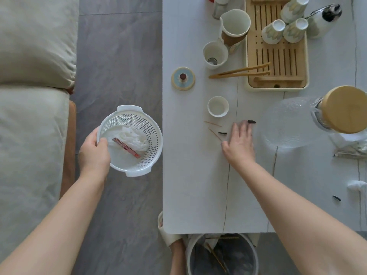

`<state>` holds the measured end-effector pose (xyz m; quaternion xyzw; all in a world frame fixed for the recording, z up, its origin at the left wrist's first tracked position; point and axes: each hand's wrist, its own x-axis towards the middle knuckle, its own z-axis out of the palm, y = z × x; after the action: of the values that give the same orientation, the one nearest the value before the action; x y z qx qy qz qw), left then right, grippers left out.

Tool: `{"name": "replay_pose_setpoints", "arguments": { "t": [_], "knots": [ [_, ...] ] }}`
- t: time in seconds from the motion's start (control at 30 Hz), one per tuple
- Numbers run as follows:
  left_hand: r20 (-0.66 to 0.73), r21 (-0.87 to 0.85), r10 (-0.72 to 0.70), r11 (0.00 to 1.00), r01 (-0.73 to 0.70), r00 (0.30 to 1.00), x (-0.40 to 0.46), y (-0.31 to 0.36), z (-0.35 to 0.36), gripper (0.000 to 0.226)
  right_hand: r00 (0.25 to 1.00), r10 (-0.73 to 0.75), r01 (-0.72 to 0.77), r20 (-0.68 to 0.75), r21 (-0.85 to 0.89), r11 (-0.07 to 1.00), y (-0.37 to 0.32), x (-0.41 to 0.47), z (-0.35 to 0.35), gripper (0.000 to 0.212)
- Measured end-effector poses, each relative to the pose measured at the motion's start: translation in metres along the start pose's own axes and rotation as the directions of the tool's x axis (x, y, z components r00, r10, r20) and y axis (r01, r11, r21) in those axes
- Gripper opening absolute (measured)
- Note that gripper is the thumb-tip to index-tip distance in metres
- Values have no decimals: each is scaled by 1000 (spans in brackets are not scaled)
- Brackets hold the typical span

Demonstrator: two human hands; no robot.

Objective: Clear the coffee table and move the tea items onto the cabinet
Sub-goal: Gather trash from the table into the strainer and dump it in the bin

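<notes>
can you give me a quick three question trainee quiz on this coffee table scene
1. True or false: the left hand holds the white perforated plastic basket over the floor.
2. How many patterned cups stand upside down on the slatted bamboo tea tray?
3. The right hand lies: A flat on the white table, B round the bamboo tongs, C in the basket.

Key: 1 true; 2 three; 3 A.

Single head-worn view, wide-angle, looking steeply down — near over the coffee table (198, 185), floor alongside.
</notes>
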<state>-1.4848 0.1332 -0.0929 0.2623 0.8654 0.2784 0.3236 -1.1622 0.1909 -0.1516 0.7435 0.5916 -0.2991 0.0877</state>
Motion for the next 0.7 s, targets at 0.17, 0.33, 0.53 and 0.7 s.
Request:
{"name": "replay_pose_setpoints", "arguments": {
  "t": [0.17,0.33,0.53,0.7],
  "knots": [
    [3,31,-10,999,10,1000,0,-5,5,47,994,-112,112,-14,-2,994,-24,-19,24,65],
    [15,44,-24,999,23,1000,-1,-1,12,46,997,-4,6,-78,26,1000,-10,9,-3,65],
    [20,43,-26,999,25,999,-3,9,13,48,997,-80,80,9,62,995,-32,-11,9,60],
    [31,40,-13,999,12,999,-5,10,11,45,945,-322,319,49,69,945,-56,-37,34,61]
  ]
}}
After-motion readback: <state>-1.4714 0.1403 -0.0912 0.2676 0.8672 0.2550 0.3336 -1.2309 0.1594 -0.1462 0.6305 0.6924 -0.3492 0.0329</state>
